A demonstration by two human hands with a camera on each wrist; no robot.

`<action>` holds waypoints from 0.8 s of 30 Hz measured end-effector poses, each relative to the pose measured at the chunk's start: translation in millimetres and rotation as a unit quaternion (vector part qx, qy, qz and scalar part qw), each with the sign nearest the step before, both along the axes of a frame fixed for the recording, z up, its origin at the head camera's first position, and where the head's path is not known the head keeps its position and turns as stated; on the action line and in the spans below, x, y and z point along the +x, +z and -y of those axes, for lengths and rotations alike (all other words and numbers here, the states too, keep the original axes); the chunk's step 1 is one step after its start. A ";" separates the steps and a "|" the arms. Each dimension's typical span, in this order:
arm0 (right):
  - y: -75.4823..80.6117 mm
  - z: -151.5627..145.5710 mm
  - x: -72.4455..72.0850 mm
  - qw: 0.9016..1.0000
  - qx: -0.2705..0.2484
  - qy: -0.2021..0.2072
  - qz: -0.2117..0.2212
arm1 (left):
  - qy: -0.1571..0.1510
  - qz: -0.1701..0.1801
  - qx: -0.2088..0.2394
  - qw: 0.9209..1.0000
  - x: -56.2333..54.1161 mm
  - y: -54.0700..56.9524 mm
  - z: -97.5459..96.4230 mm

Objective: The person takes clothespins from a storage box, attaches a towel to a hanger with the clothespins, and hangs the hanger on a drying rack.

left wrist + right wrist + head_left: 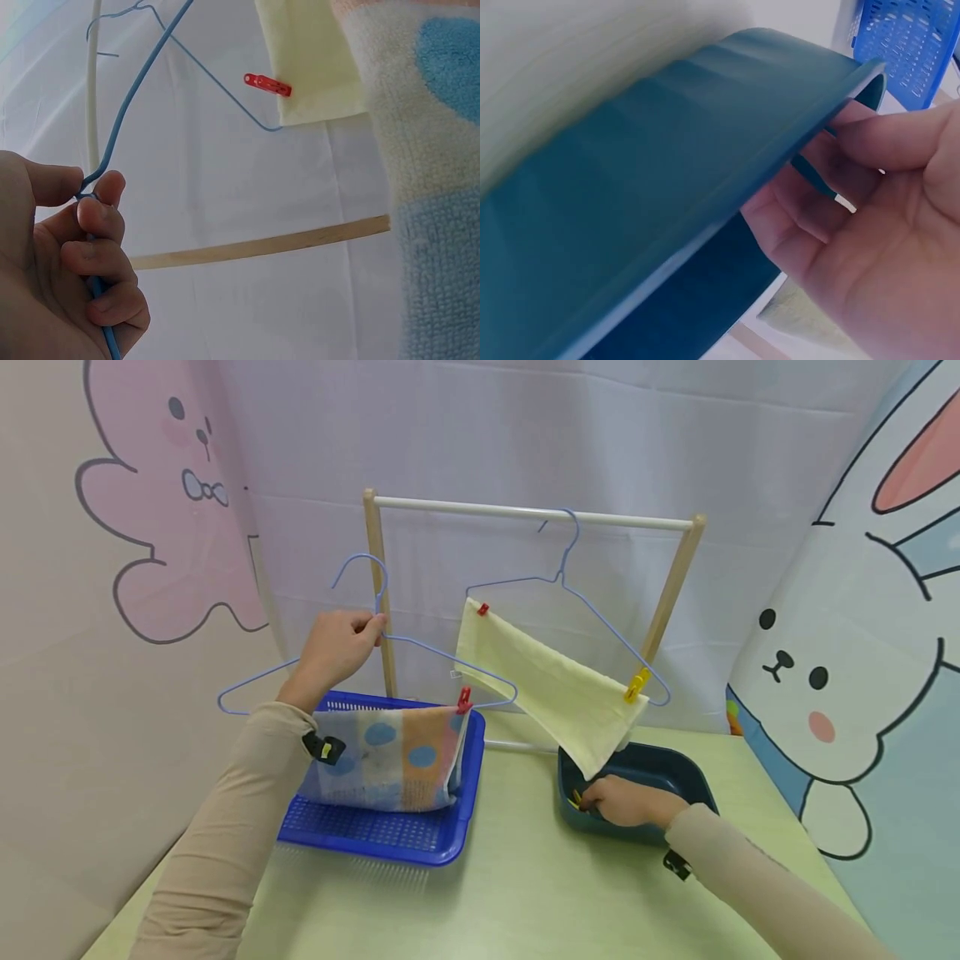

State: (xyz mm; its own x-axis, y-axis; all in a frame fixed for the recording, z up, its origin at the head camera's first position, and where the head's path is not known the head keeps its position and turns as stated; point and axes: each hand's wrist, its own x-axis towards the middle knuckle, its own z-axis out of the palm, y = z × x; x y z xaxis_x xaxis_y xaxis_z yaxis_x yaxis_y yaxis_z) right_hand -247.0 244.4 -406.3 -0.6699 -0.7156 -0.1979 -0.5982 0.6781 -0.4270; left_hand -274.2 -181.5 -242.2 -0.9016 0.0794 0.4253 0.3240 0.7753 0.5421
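My left hand [337,647] pinches a blue wire hanger [385,578] at the base of its hook, thumb against fingertips. From this hanger hangs a striped towel with blue spots [380,760], held at its right end by a red clothespin [464,700]; my left wrist and sleeve hide its other top corner. My right hand [626,802] reaches into a dark teal bin [622,835], fingers over the rim and fingertips beside a yellow clothespin [576,799]. In the right wrist view the bin wall [667,142] hides these fingertips, so I cannot tell whether they grip anything.
On the rack's white rod [465,507] hangs another hanger [562,572] with a pale yellow cloth [551,685], clipped by a red pin [483,609] and a yellow pin [637,685]. The cloth's low corner overlaps the bin. A blue basket [450,856] sits below the towel.
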 end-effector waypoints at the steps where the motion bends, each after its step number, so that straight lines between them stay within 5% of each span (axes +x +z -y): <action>1: 0.1 0.4 -0.5 1.000 0.001 0.002 0.002 | 0.000 0.001 -0.001 1.000 -0.1 0.0 -0.1; 24: -7.2 10.8 -5.6 0.997 0.029 -0.047 0.053 | -0.001 0.004 0.001 1.000 -2.4 -1.8 -0.4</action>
